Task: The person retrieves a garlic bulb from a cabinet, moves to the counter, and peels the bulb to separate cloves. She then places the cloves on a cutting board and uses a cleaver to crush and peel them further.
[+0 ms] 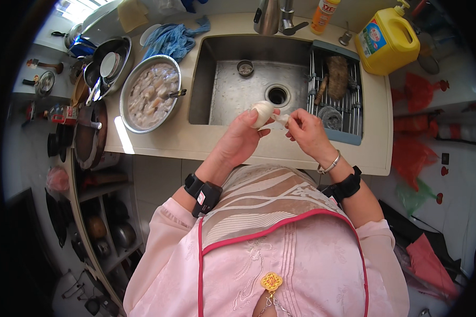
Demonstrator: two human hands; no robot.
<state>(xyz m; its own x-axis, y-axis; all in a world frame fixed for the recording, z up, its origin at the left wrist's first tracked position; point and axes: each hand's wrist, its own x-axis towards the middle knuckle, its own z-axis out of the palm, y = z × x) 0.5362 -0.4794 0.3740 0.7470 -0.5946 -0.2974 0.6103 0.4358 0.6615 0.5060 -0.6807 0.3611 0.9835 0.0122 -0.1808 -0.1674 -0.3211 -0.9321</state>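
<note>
Over the front edge of the sink [232,100], my left hand [241,138] is closed around a whitish round bulb [263,112], which looks like a head of garlic. Its fingers wrap the underside and the thumb rests on its side. Just right of it, my right hand [308,134] pinches a thin, pale strip [283,119] at the bulb's end, probably its skin or stalk. Whether the strip is still joined to the bulb I cannot tell. Both hands are close together at chest height.
Left of the sink stands a metal bowl [151,95] of pale, wet food pieces. A blue cloth [177,41] lies behind it. The sink holds a small round dish [245,67] and a drying rack [328,119]. A faucet [269,18] and a yellow jug [388,42] stand behind.
</note>
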